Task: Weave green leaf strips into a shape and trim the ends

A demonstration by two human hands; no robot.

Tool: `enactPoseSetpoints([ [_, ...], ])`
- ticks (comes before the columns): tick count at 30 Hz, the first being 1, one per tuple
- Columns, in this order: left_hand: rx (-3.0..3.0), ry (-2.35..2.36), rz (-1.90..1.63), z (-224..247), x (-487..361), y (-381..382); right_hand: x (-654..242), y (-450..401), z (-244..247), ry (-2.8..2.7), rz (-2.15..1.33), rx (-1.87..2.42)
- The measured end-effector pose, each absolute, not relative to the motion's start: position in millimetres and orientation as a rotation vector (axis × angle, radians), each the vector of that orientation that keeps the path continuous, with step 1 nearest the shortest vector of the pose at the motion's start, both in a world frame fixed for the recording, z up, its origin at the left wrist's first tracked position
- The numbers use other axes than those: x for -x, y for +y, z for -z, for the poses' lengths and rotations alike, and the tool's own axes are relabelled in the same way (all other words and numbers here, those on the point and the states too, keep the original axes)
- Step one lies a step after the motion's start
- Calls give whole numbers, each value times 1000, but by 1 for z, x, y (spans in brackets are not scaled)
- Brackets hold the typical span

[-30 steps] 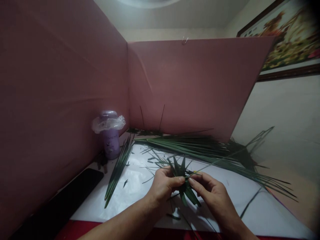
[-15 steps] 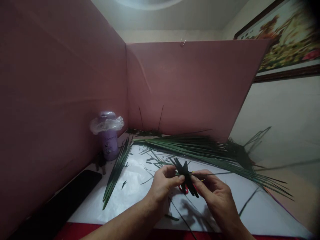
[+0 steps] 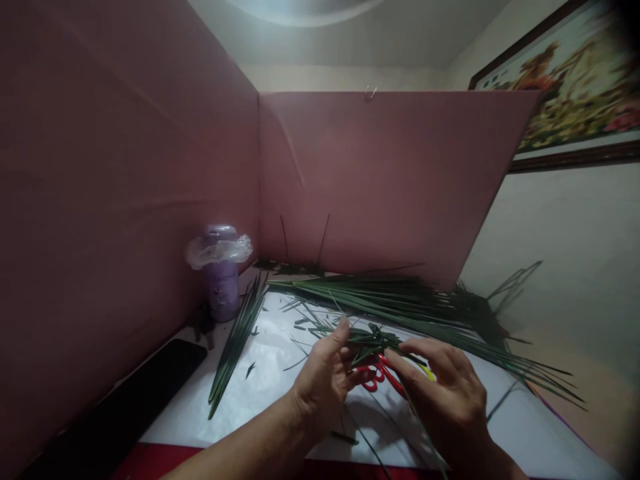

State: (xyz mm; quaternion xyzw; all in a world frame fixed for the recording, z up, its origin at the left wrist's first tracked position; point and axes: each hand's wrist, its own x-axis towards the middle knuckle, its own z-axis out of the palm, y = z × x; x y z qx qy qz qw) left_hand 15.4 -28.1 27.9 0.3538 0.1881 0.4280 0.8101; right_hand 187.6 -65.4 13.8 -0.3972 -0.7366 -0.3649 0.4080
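Observation:
A small dark green piece of folded leaf strips point(image 3: 376, 341) is between my two hands above the white sheet. My left hand point(image 3: 327, 370) is at its left side, palm turned inward, thumb up and fingers apart beneath the leaves. My right hand point(image 3: 443, 387) pinches the piece's right side between thumb and fingers, and a long thin strip hangs below that hand. Behind and below the piece, red-handled scissors point(image 3: 373, 379) show in part, with a yellow part near my right fingers.
Long green leaves point(image 3: 360, 293) lie across the back of the white sheet point(image 3: 270, 413). A leaf bundle point(image 3: 237, 350) lies at left, near a purple bottle point(image 3: 223, 287) with plastic wrap and a black flat object point(image 3: 160, 380). Pink panels point(image 3: 380, 180) stand behind.
The leaf piece has tilted flatter. My left hand has opened, its thumb lifted off the piece. My right hand has moved slightly right and down, and more of the red handles shows.

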Motion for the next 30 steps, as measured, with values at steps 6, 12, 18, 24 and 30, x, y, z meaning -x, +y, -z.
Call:
enactPoseSetpoints([
  [6, -761, 613, -908, -29, -4, -15, -179, -77, -19, -2098, 985, 805],
  [12, -951, 635, -883, -29, -2, -13, -174, -82, -22, -2167, 992, 784],
  [18, -940, 685, -954, -31, -1, -12, -174, -85, -17, -2220, 917, 735],
  [24, -878, 726, -1008, -32, 4, -2, -171, -85, -15, -2120, 711, 717],
  [30, -932, 705, -1021, -31, 5, 2, -166, -75, -16, -1927, 296, 733],
])
